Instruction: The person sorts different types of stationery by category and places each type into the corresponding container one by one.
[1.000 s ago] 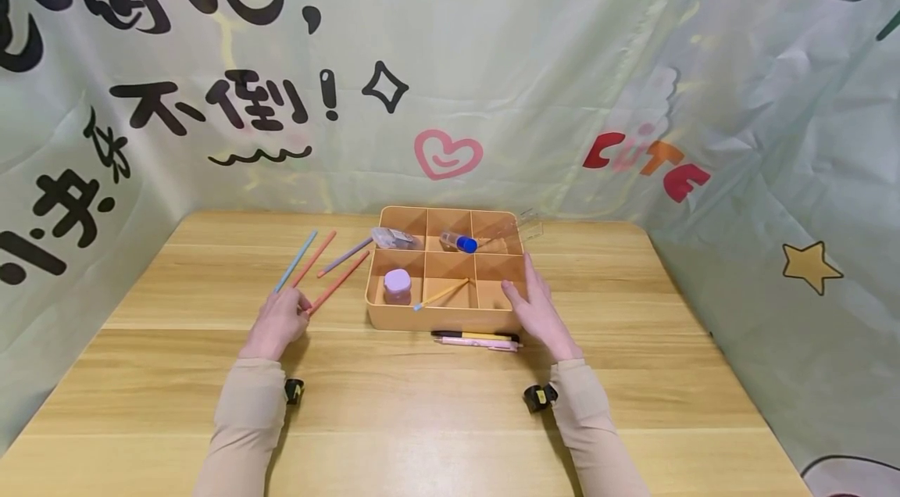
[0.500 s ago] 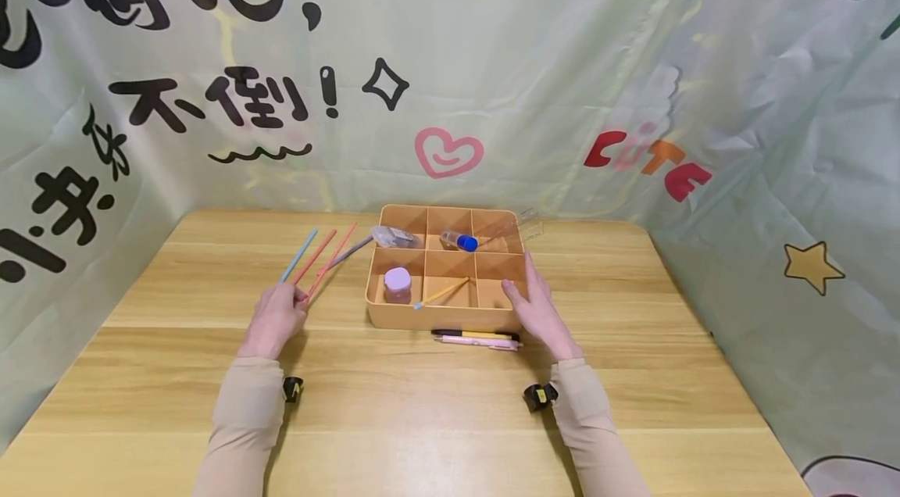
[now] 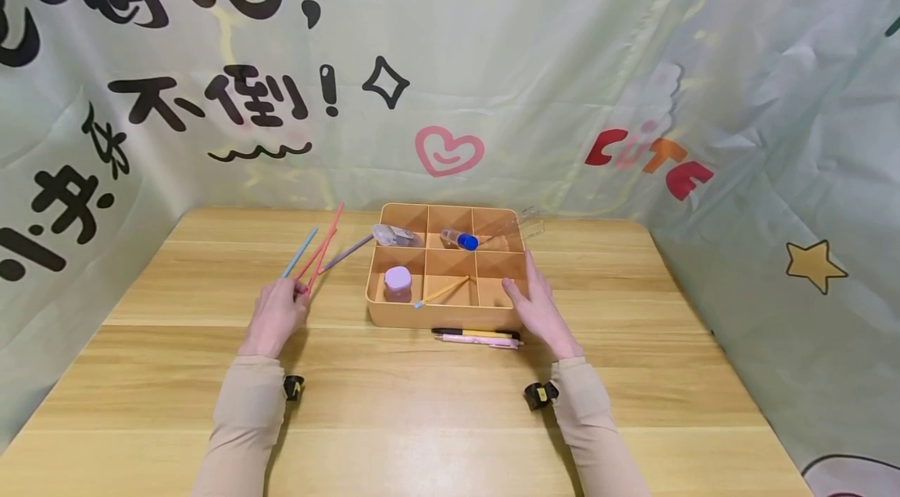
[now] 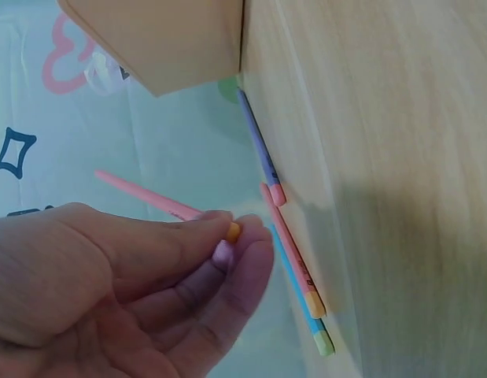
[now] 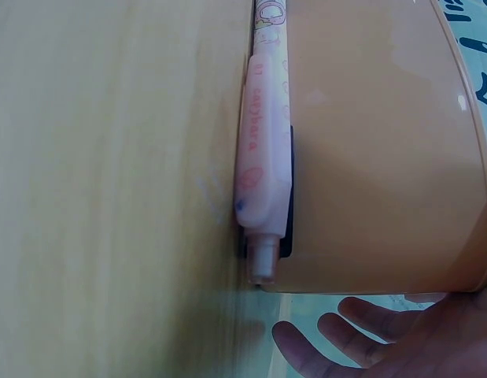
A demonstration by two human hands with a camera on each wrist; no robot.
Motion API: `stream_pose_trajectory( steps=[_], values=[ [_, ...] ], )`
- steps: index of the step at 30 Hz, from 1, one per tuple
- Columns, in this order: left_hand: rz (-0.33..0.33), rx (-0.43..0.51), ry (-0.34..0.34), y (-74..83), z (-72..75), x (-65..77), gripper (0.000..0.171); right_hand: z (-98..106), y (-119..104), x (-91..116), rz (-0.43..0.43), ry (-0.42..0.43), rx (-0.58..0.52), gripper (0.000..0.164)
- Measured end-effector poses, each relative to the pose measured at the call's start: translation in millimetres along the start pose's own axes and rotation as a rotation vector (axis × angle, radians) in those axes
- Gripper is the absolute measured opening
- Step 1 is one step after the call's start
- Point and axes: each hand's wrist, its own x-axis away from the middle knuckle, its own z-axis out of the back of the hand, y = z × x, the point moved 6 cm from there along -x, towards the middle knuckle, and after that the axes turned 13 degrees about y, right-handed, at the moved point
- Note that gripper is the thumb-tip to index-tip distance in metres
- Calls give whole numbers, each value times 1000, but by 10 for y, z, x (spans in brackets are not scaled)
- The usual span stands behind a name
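Note:
My left hand point(image 3: 276, 315) pinches a pink pencil point(image 4: 145, 193) near its orange end between thumb and fingers, its far end tilted up. Below it on the table lie a second pink pencil point(image 4: 289, 246), a blue pencil point(image 4: 306, 317) with a green end and a purple pencil point(image 4: 259, 142) with a pink end. My right hand point(image 3: 543, 315) rests against the right side of an orange six-compartment organizer point(image 3: 439, 317), fingers extended and thumb over the rim. In the right wrist view the fingers point(image 5: 377, 323) are spread past the box's edge.
The organizer holds a purple-lidded jar point(image 3: 398, 284), a yellow pencil point(image 3: 446, 290), a blue-capped tube point(image 3: 460, 240), a clear packet point(image 3: 396, 236) and a clear ruler-like piece point(image 3: 530, 223). A pink pen point(image 5: 264, 142) and a black-and-yellow pen point(image 3: 485, 334) lie along its front.
The pink pencil in my left hand has swung from pointing right to pointing away and up, now crossing over the other pink pencil. My right hand stays at the organizer.

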Motion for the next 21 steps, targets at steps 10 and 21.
stream_pose_trajectory(
  steps=[10,21],
  values=[
    [-62,70,112,91,74,-55,19,16,-9,1,-3,5,-2,80],
    [-149,147,224,220,159,-67,16,8,-18,-1,4,8,-4,79]
  ],
)
